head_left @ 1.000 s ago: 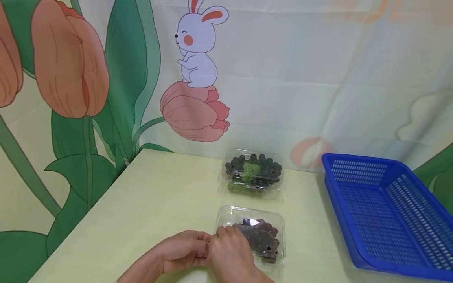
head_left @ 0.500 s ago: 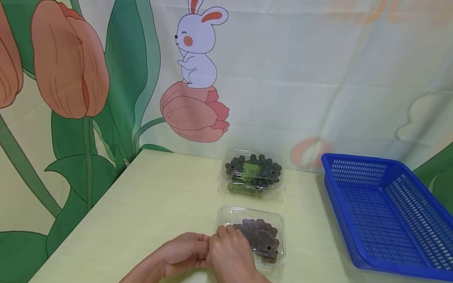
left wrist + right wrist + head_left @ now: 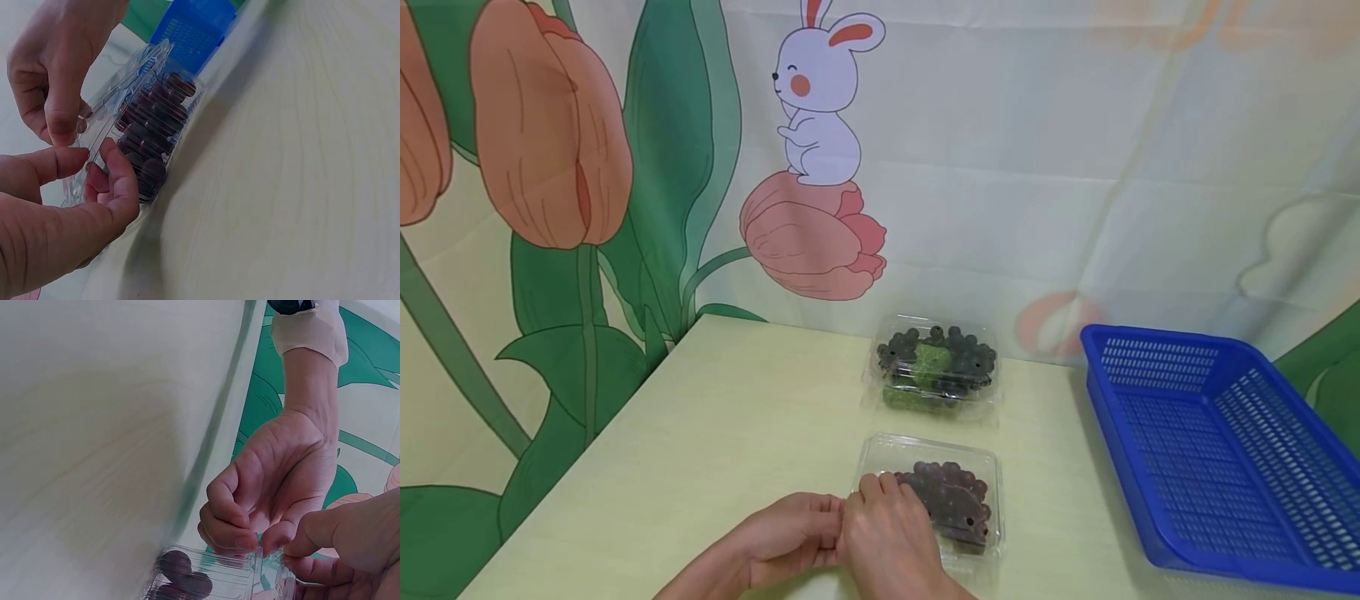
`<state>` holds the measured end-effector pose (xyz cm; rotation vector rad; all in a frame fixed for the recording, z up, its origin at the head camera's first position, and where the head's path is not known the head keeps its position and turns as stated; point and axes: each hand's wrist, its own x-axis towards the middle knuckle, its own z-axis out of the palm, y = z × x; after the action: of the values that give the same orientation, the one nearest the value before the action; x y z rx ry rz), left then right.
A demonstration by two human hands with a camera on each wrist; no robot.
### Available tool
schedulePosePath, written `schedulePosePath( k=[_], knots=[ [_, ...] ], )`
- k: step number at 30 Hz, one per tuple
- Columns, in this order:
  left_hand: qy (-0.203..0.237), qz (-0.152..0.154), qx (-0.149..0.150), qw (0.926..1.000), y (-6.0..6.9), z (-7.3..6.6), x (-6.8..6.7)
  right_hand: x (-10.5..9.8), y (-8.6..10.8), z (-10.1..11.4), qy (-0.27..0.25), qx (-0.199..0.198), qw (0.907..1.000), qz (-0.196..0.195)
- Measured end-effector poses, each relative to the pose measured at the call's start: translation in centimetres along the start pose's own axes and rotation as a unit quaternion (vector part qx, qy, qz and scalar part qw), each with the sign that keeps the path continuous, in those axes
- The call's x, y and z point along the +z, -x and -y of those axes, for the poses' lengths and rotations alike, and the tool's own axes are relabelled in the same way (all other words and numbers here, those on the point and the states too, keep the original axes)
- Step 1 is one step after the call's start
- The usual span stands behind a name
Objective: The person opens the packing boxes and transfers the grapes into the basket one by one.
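Note:
A clear plastic clamshell (image 3: 958,508) holding dark red grapes (image 3: 951,487) lies on the table near the front in the head view. Its left edge is between my two hands. My left hand (image 3: 793,537) pinches the rim there with thumb and curled fingers. Right beside it, my right hand (image 3: 891,537) curls over the same side and covers the near left corner. In the left wrist view, the fingertips of the left hand (image 3: 69,219) and the right hand (image 3: 62,75) meet at the clamshell's (image 3: 147,134) rim. The right wrist view shows both sets of fingertips at the clear edge (image 3: 253,575).
Behind it stands a second clamshell (image 3: 981,387) with dark grapes and a green label. A blue plastic basket (image 3: 1116,442) sits at the right. The pale table (image 3: 722,417) meets a printed cloth backdrop (image 3: 985,183) with tulips and a rabbit.
Both hands stay at the clamshell's left edge, with only tiny shifts of the fingers. A bright glare on the lid over the grapes has gone since a second ago.

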<state>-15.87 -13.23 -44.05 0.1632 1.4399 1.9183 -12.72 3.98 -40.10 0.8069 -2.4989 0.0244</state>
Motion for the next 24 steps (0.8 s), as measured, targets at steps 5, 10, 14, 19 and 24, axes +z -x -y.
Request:
schedulePosePath(
  k=[5, 10, 14, 19, 24],
  knots=[
    [-0.013, -0.019, 0.009, 0.9997, -0.05, 0.06, 0.29, -0.13, -0.01, -0.08, -0.002, -0.001, 0.9999, 0.017],
    [-0.010, -0.028, 0.014, 0.9995, 0.11, 0.11, 0.60, -0.18, 0.10, -0.16, -0.014, -0.002, 0.9997, 0.018],
    [-0.011, -0.036, 0.012, 0.9992, 0.15, 0.09, 0.77, -0.15, 0.25, -0.22, -0.022, -0.003, 0.9997, 0.008],
    [-0.014, -0.048, 0.004, 0.9988, 0.04, 0.09, 0.89, -0.24, 0.38, -0.38, -0.027, -0.007, 0.9994, 0.018],
    [-0.017, -0.051, 0.009, 0.9985, -0.02, 0.20, 0.88, -0.45, 0.47, -0.62, -0.033, -0.016, 0.9986, 0.039]
  ],
)
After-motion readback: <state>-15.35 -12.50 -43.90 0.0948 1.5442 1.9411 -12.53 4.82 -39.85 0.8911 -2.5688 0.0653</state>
